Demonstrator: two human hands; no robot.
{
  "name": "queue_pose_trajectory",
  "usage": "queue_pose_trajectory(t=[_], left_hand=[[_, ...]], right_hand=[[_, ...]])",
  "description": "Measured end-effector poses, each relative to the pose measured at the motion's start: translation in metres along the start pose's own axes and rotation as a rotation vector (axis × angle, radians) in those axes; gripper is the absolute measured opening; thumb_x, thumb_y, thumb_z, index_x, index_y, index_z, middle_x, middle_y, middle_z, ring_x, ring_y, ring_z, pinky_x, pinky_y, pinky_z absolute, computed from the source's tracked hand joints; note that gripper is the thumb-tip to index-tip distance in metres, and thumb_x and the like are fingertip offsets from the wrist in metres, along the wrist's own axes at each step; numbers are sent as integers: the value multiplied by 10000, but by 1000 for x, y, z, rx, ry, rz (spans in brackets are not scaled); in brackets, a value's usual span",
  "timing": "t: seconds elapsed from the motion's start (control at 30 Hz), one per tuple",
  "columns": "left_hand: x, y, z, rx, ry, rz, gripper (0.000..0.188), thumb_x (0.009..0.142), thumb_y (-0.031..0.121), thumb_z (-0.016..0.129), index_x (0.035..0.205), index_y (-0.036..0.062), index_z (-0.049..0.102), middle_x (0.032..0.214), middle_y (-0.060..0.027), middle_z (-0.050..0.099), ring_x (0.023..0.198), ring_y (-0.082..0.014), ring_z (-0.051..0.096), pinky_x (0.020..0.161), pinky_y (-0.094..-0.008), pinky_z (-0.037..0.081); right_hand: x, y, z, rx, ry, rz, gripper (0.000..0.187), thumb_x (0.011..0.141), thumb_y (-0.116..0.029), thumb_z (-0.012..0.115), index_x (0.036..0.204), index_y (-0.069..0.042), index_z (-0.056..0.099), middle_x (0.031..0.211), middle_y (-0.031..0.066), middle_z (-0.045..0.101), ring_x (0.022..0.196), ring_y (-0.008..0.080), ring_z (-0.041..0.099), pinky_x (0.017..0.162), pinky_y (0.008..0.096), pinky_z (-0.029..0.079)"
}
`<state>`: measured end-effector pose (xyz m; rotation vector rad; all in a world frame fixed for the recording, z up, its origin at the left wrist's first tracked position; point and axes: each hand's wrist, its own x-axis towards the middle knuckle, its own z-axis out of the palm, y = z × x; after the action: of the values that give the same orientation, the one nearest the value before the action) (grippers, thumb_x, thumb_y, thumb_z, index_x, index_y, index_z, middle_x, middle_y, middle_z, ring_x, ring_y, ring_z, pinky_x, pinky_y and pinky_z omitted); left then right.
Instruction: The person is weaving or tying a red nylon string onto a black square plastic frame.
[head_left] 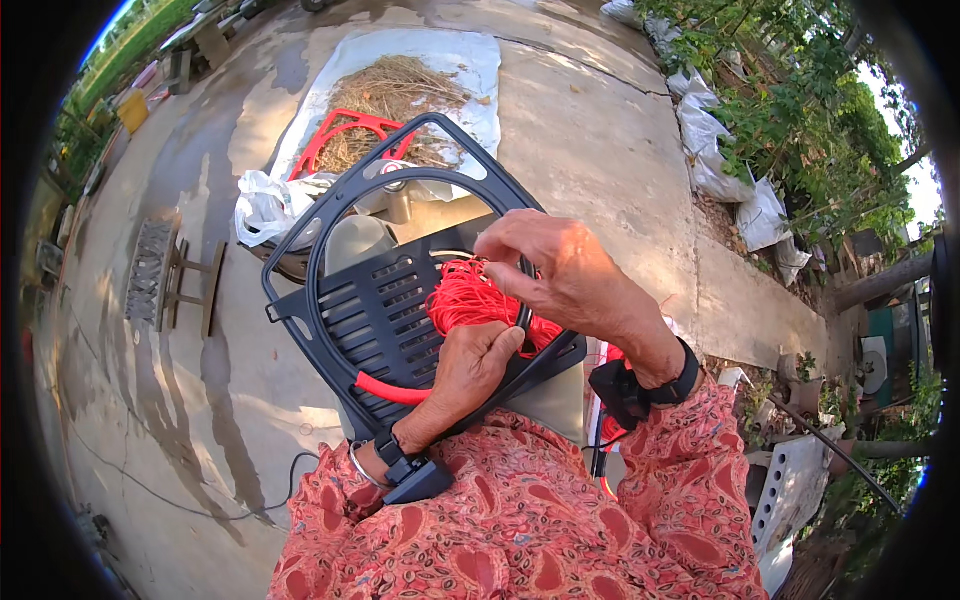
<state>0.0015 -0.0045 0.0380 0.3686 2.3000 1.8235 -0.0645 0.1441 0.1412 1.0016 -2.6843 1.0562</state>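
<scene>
Setting: an outdoor concrete yard (600, 130), damp in patches, bordered on the right by green shrubs (800, 110) and a row of white sacks (720, 150). A white sheet (470, 60) lies on the concrete further off, carrying a pile of dry straw (395, 95); a red frame (335, 135) rests at its near edge. A small wooden stool (190, 285) stands to the left.

Held item: a black plastic panel (380, 300) with a slotted grille and a large round opening, positioned upright and tilted in front of the person, above the lap.

Left hand (470, 365): clenched around the lower right edge of the panel, thumb pressed against a bundle of red cord (470, 300) that lies on the grille. A short red strip (385, 388) runs just beside this hand.

Right hand (565, 275): above the bundle, fingertips pinched on strands of the red cord at its top.

Both forearms wear red patterned sleeves (520, 520) and black wrist devices (625, 385).
</scene>
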Motion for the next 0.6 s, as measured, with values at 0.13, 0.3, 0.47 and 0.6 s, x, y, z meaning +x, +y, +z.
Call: queue_pose_trajectory(t=[0.13, 0.3, 0.47, 0.6], left_hand=[[0, -5, -3, 39, 65, -1, 351, 930, 280, 579, 724, -4, 611, 595, -192, 527, 526, -330, 534, 528, -419, 412], [-8, -7, 13, 129, -6, 13, 354, 929, 291, 576, 712, 14, 613, 603, -188, 556, 567, -384, 565, 540, -455, 426], [-15, -13, 16, 155, -35, 50, 371, 944, 315, 585, 756, 1, 644, 571, -160, 524, 510, -287, 524, 516, -393, 407], [-14, -18, 19, 182, -40, 38, 373, 942, 324, 578, 762, 8, 657, 582, -161, 541, 529, -293, 553, 529, -393, 423]], right_hand=[[-39, 2, -20, -330, -154, 274, 120, 795, -194, 666, 792, -76, 645, 726, 105, 603, 811, 289, 602, 718, 402, 462], [-94, 15, 8, -582, -239, 305, 207, 788, -278, 697, 806, -77, 650, 825, 74, 608, 850, 262, 568, 736, 416, 420], [-94, 10, 8, -575, -315, 363, 257, 770, -308, 728, 834, -68, 659, 817, 79, 602, 865, 273, 575, 718, 415, 427], [-88, 17, 18, -585, -442, 374, 325, 754, -346, 729, 853, -53, 628, 817, 99, 565, 847, 309, 570, 689, 440, 444]])
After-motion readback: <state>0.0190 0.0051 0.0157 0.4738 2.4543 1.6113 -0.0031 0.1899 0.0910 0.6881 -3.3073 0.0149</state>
